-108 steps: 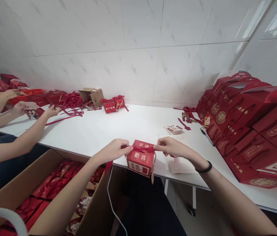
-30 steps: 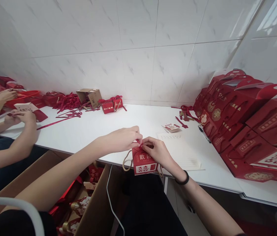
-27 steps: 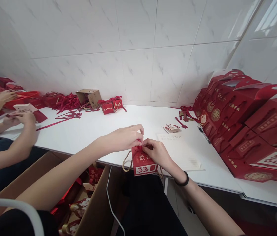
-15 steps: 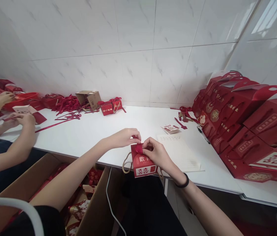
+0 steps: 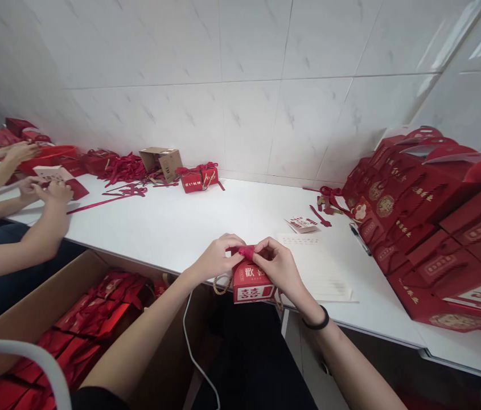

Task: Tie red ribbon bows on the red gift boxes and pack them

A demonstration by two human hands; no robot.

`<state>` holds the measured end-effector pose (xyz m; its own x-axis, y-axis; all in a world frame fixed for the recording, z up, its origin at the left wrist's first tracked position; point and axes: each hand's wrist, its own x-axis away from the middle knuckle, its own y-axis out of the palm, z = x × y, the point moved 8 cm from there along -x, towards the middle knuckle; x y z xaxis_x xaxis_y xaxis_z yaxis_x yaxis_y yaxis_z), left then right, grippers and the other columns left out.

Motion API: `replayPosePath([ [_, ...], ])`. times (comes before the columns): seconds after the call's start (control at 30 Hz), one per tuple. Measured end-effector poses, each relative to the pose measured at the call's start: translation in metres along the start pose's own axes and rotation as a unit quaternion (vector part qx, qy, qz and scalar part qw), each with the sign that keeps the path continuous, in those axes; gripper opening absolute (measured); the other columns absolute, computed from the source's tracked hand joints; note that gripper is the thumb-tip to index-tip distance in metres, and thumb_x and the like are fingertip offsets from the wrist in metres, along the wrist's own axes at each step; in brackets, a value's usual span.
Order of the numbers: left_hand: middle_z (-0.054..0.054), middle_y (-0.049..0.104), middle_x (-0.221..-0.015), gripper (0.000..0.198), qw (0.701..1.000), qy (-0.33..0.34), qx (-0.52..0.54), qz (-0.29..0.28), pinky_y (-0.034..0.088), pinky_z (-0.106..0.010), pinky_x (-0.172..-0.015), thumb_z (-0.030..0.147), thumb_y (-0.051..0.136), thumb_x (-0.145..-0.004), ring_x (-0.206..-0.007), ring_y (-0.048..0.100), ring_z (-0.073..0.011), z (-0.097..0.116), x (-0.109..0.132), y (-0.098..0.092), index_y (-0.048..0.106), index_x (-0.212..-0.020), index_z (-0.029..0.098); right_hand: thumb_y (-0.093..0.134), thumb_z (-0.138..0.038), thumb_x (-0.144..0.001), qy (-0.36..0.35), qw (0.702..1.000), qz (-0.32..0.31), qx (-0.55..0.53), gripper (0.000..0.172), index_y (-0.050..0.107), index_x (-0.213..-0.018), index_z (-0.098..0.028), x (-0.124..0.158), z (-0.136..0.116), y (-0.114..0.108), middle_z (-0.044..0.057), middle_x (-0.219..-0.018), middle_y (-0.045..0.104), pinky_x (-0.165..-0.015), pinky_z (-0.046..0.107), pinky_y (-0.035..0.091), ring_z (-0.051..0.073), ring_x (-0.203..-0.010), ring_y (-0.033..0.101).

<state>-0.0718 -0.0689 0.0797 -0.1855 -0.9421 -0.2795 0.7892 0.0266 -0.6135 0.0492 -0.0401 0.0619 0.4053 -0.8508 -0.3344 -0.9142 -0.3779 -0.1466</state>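
Observation:
A small red gift box [image 5: 254,285] with white and gold characters sits at the table's front edge, a twisted gold cord handle [image 5: 222,286] hanging at its side. Across its top runs a red ribbon [image 5: 247,251], bunched into a knot or bow. My left hand [image 5: 220,256] pinches the ribbon from the left, fingers closed. From the right, my right hand [image 5: 275,261] grips the same ribbon between thumb and fingers, with a black band on the wrist. Some of the ribbon is hidden behind my fingers.
Red gift boxes [image 5: 411,222] are stacked at the right, beside a pen [image 5: 360,238] and a paper pad [image 5: 315,267]. A finished-looking box [image 5: 200,177] and ribbon pile [image 5: 127,168] lie at the back. Left, co-workers' hands [image 5: 54,196] work; below, a carton [image 5: 95,262] holds red boxes.
My left hand has come down and closer to my right hand, both now pinching the ribbon. The view has shifted slightly left, showing more of the carton.

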Motion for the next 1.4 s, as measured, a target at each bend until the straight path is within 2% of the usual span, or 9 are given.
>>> replayPosePath([
  [0.2, -0.006, 0.063, -0.096, 0.018, 0.996, -0.03, 0.021, 0.077, 0.045, -0.034, -0.085, 0.032, 0.054, -0.082, -0.096, 0.055, -0.0193, 0.004, 0.015, 0.007, 0.066, -0.081, 0.018, 0.059, -0.031, -0.075, -0.026, 0.998, 0.007, 0.058, 0.013, 0.055, -0.074, -0.019, 0.001, -0.009, -0.003, 0.001, -0.07, 0.06, -0.058, 0.027, 0.046, 0.015, -0.062, 0.055],
  [0.3, -0.006, 0.062, -0.097, 0.022, 0.992, -0.043, 0.027, 0.118, 0.045, -0.034, -0.086, 0.031, 0.05, -0.085, -0.097, 0.055, -0.0188, 0.001, 0.018, 0.008, 0.067, -0.082, 0.018, 0.056, -0.029, -0.078, -0.033, 0.997, -0.033, 0.067, 0.01, 0.057, -0.079, -0.018, 0.0, -0.012, -0.002, 0.002, -0.075, 0.062, -0.062, 0.028, 0.047, 0.016, -0.067, 0.057],
  [0.4, -0.006, 0.063, -0.098, 0.02, 0.99, -0.042, 0.001, 0.137, 0.042, -0.037, -0.09, 0.029, 0.05, -0.084, -0.099, 0.055, -0.0199, 0.002, 0.019, 0.008, 0.067, -0.081, 0.019, 0.053, -0.027, -0.081, -0.041, 0.995, -0.062, 0.065, 0.01, 0.058, -0.081, -0.018, -0.002, -0.013, -0.003, 0.002, -0.077, 0.062, -0.064, 0.027, 0.047, 0.015, -0.069, 0.058],
  [0.57, -0.005, 0.067, -0.098, 0.015, 0.986, -0.061, -0.01, 0.154, 0.036, -0.043, -0.095, 0.03, 0.054, -0.082, -0.099, 0.056, -0.0214, 0.003, 0.018, 0.007, 0.064, -0.085, 0.019, 0.054, -0.025, -0.08, -0.052, 0.995, -0.035, 0.075, 0.007, 0.057, -0.081, -0.019, -0.002, -0.014, -0.007, 0.001, -0.075, 0.061, -0.061, 0.027, 0.046, 0.015, -0.066, 0.057],
  [0.73, -0.004, 0.066, -0.089, 0.018, 0.977, -0.097, 0.117, 0.147, 0.046, -0.033, -0.08, 0.036, 0.052, -0.082, -0.087, 0.06, -0.0181, -0.004, 0.016, 0.015, 0.059, -0.083, 0.019, 0.051, -0.024, -0.081, -0.07, 0.992, -0.016, 0.106, 0.006, 0.055, -0.081, -0.019, 0.001, -0.017, -0.008, 0.001, -0.074, 0.06, -0.061, 0.027, 0.046, 0.015, -0.065, 0.056],
  [0.93, 0.0, 0.062, -0.077, 0.016, 0.943, -0.144, 0.261, 0.15, 0.046, -0.026, -0.067, 0.033, 0.055, -0.078, -0.074, 0.06, -0.0148, -0.014, 0.014, 0.024, 0.055, -0.076, 0.018, 0.043, -0.017, -0.084, -0.101, 0.982, -0.045, 0.15, 0.007, 0.048, -0.081, -0.021, 0.001, -0.025, -0.004, 0.0, -0.075, 0.058, -0.062, 0.027, 0.045, 0.015, -0.066, 0.056],
  [1.23, 0.003, 0.058, -0.069, 0.019, 0.944, -0.128, 0.273, 0.133, 0.044, -0.024, -0.066, 0.035, 0.057, -0.079, -0.067, 0.057, -0.0123, -0.013, 0.009, 0.026, 0.052, -0.074, 0.018, 0.04, -0.012, -0.083, -0.11, 0.974, -0.05, 0.193, 0.013, 0.048, -0.08, -0.021, 0.0, -0.022, -0.001, 0.0, -0.073, 0.056, -0.06, 0.027, 0.044, 0.015, -0.064, 0.054],
  [1.4, 0.002, 0.059, -0.069, 0.022, 0.942, -0.112, 0.287, 0.134, 0.044, -0.025, -0.07, 0.038, 0.054, -0.082, -0.068, 0.057, -0.0116, -0.014, 0.009, 0.025, 0.051, -0.074, 0.018, 0.049, -0.016, -0.086, -0.203, 0.947, 0.018, 0.249, 0.008, 0.054, -0.091, -0.02, 0.013, -0.044, -0.013, 0.008, -0.097, 0.058, -0.081, 0.038, 0.047, 0.022, -0.094, 0.055],
])
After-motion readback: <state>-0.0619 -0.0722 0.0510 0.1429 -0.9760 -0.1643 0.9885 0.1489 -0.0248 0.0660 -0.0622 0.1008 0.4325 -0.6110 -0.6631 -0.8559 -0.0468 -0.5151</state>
